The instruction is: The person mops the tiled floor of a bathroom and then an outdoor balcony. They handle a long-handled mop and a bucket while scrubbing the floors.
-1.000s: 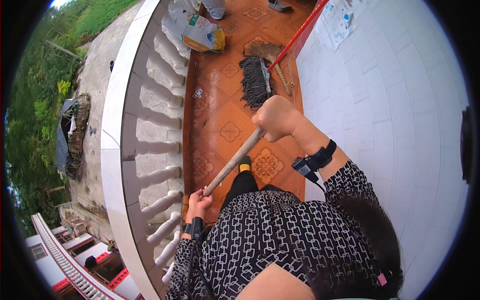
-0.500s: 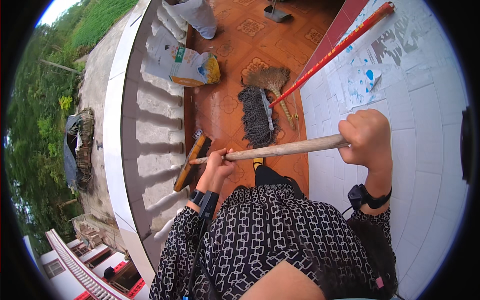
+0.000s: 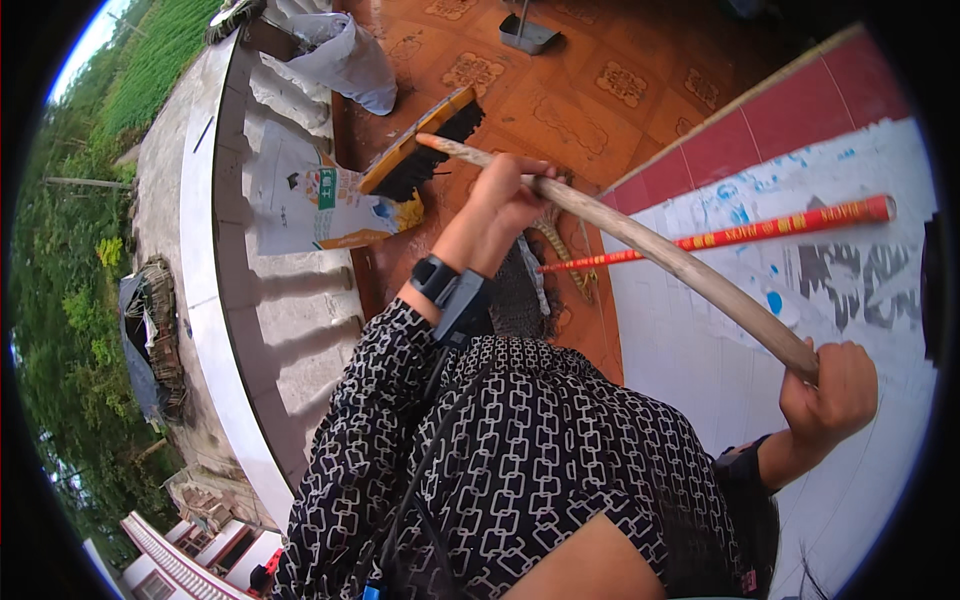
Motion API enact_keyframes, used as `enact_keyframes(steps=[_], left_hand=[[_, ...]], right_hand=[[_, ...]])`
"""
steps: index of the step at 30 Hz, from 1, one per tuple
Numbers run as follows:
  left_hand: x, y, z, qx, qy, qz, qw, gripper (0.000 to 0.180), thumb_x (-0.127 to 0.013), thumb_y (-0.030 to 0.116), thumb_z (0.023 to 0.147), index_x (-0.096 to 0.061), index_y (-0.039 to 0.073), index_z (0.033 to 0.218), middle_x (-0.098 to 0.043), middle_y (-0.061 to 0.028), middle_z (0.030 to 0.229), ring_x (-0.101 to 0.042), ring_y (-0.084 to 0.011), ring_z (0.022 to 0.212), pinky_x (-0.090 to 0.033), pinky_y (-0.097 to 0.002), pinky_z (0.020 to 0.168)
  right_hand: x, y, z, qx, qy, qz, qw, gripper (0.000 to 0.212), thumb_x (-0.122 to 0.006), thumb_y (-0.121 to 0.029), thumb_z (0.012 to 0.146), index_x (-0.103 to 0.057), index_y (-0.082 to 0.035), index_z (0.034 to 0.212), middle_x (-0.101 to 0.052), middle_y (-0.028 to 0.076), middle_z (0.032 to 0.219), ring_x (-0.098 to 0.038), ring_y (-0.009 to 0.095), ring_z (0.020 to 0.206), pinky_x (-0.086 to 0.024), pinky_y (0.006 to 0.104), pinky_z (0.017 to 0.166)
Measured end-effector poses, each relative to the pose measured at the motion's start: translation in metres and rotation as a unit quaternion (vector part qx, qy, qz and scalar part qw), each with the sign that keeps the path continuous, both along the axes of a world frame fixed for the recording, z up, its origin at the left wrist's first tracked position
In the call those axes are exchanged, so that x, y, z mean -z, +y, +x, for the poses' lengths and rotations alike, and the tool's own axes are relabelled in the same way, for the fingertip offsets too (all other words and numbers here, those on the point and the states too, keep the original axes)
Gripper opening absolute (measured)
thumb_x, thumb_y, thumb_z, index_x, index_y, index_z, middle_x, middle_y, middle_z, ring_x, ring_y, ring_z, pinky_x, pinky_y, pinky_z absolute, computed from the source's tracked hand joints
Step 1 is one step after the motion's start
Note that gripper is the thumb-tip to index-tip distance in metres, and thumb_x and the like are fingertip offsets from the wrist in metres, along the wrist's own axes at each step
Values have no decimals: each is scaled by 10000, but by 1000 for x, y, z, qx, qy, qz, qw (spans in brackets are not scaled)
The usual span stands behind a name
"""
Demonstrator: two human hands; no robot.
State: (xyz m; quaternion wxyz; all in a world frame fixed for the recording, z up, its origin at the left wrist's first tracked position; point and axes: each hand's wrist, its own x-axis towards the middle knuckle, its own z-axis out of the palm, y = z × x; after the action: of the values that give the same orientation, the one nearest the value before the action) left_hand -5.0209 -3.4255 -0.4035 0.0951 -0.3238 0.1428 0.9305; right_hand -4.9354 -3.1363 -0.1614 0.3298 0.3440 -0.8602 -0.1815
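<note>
I hold a push broom (image 3: pixel 680 265) with a pale wooden handle in both hands. Its yellow-orange head (image 3: pixel 415 148) with dark bristles is raised at the far left, in front of a printed sack. Round the handle near the head, my left hand (image 3: pixel 508 195) is closed. My right hand (image 3: pixel 832 392) grips the thick end by the white wall at the right. Under the handle, a grey string mop (image 3: pixel 520 295) lies on the tiles, partly hidden by my left arm. Its red pole (image 3: pixel 740 232) leans on the wall. Little of a straw broom (image 3: pixel 553 250) shows beside it.
A white balustrade (image 3: pixel 250 300) runs along the left, with ground and greenery beyond. Next to it stand a printed sack (image 3: pixel 290 205) and a whitish bag (image 3: pixel 350 65). A grey dustpan (image 3: pixel 530 38) lies farther off on the orange tiled floor (image 3: pixel 620 80). White wall tiles (image 3: pixel 680 350) rise at right.
The broom head has swung up and forward from beside the balustrade. My left hand has moved forward with it, and my right hand down and to the right. My view has turned.
</note>
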Motion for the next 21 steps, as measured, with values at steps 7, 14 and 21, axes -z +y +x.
enact_keyframes(steps=[7,14,21], left_hand=[[21,-63,-182,63,10,56,996,104,-476,-54,739,-441,13,810,-456,-128,748,-465,-251,644,-422,-411,580],[39,-99,-345,152,-19,53,987,116,-479,-74,782,-408,-1,837,-420,-106,731,-428,-229,627,-433,-380,619],[90,-63,-507,275,-4,16,961,106,-558,26,781,-460,52,813,-448,-67,658,-479,-203,586,-427,-358,544]], right_hand=[[37,-105,-84,155,3,11,988,283,-673,-29,640,-400,-66,574,-340,90,541,-412,268,489,-297,371,436],[83,-170,-190,281,-20,-28,959,280,-716,-55,635,-440,-85,603,-405,63,554,-459,250,495,-358,347,451],[112,-158,-332,346,-48,-76,934,219,-593,-83,560,-376,-101,538,-342,64,529,-403,252,472,-295,363,430]])
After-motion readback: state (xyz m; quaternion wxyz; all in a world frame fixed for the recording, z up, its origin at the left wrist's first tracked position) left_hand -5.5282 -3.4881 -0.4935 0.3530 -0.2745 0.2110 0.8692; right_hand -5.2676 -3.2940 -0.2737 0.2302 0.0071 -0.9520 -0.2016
